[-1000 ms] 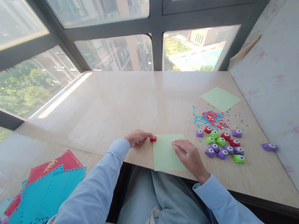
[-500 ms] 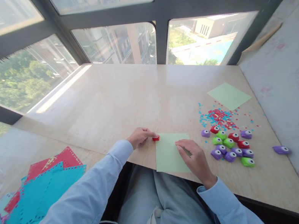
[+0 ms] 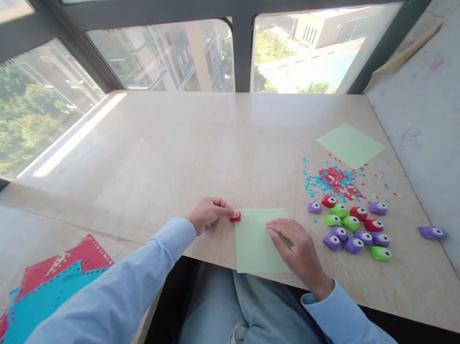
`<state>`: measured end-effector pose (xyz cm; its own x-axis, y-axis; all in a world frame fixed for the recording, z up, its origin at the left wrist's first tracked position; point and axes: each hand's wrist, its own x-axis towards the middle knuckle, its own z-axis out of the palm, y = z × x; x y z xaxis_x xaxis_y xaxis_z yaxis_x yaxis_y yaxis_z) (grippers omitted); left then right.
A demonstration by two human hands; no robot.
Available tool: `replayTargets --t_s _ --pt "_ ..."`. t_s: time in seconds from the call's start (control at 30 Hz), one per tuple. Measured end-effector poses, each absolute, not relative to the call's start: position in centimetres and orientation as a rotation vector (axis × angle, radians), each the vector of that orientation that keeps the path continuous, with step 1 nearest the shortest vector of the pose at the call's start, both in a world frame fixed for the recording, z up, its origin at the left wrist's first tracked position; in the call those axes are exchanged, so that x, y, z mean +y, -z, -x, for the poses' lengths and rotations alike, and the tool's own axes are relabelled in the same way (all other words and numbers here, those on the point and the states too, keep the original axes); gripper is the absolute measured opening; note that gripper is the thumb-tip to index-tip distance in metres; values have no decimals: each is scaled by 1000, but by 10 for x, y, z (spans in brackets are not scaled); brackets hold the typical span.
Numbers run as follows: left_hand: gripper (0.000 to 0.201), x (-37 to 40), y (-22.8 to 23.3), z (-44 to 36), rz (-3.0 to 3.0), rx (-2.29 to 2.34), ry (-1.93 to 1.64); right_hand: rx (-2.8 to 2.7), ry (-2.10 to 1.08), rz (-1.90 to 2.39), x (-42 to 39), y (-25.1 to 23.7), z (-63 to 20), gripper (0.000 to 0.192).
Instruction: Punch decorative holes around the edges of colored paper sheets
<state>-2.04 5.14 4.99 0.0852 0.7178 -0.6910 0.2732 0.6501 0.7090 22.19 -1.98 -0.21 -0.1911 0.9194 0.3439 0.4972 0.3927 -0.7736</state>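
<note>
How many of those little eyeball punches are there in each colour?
Purple punches: 8
Green punches: 4
Red punches: 4, counting the red punch at the left hand
Total: 16

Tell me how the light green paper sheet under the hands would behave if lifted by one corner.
The green sheet looks thin and lies flat, so it would likely droop. Probably very light: the right hand presses on it while the left hand holds a small red punch at its edge.
</note>
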Motion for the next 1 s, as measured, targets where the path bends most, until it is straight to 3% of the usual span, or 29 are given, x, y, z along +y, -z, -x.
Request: replayTargets --t_s 1.0 --pt "44 50 -44 21 -861 1589 -394 -1812 -668 1203 -19 1 -221 23"
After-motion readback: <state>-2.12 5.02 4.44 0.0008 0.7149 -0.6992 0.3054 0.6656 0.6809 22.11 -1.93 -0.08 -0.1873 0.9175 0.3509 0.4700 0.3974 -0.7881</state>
